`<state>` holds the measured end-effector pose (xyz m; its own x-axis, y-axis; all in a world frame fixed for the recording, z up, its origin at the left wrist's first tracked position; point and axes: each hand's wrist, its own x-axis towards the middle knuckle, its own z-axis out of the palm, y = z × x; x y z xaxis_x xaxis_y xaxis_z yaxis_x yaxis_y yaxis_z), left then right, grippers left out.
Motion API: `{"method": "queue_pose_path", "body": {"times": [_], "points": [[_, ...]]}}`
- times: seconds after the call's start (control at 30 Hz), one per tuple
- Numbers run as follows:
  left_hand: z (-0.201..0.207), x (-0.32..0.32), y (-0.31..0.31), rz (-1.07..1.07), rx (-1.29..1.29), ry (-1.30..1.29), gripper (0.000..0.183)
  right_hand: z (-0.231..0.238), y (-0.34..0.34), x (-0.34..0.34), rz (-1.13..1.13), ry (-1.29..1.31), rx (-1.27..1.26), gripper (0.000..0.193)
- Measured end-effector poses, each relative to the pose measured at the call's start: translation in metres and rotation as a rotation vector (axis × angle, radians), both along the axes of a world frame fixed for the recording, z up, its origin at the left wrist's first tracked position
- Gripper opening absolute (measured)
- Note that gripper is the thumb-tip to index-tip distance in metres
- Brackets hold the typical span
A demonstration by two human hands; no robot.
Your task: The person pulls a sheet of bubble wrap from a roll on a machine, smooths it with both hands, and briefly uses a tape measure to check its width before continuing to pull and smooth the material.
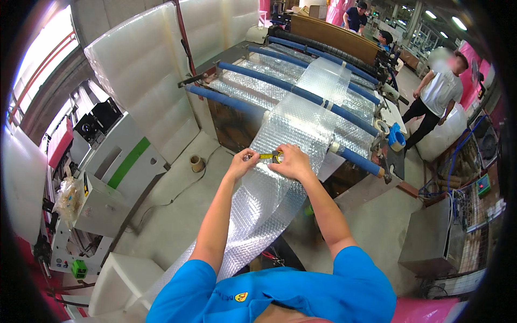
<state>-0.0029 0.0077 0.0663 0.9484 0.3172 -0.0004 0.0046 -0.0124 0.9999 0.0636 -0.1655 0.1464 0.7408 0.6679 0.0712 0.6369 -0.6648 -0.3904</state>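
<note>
A clear strip of bubble wrap (293,126) runs down from the machine's rollers toward me and hangs in folds below my arms. Over it, my right hand (292,161) grips the case of a tape measure (278,157). A short length of its yellow blade (265,156) is drawn out to the left. My left hand (244,163) pinches the blade's free end between thumb and fingers. Both hands are close together at the strip's surface, just in front of the nearest blue roller.
Blue rollers (272,82) span the machine. A blue tape roll (396,137) sits at its right side. Tall wrapped stacks (137,70) and a white machine (126,161) stand left. A cardboard core (197,162) and a cable are on the floor. A person (442,86) stands at right.
</note>
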Motion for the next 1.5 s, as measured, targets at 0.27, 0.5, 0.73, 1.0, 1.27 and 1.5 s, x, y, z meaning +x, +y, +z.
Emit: {"method": "queue_pose_path", "body": {"times": [0.27, 0.5, 0.73, 1.0, 1.27, 1.5], "points": [[-0.009, 0.006, -0.01, 0.08, 0.17, -0.085, 0.02, 0.002, -0.015, -0.005, -0.113, 0.053, -0.147, 0.058], [0.01, -0.003, -0.016, 0.091, 0.017, -0.177, 0.025, 0.019, -0.055, -0.002, -0.262, 0.039, -0.085, 0.057], [-0.049, -0.013, 0.009, -0.114, 0.126, 0.216, 0.054, 0.032, -0.15, 0.099, -0.652, -0.181, 0.13, 0.059], [-0.027, -0.053, 0.001, -0.048, 0.139, 0.237, 0.04, -0.003, -0.17, 0.165, -0.632, -0.088, 0.023, 0.063], [-0.047, -0.048, 0.006, -0.066, 0.194, 0.292, 0.02, -0.008, -0.167, 0.182, -0.585, -0.142, -0.013, 0.062], [-0.052, -0.045, 0.007, -0.065, 0.159, 0.321, 0.017, -0.008, -0.167, 0.188, -0.572, -0.162, -0.032, 0.062]]}}
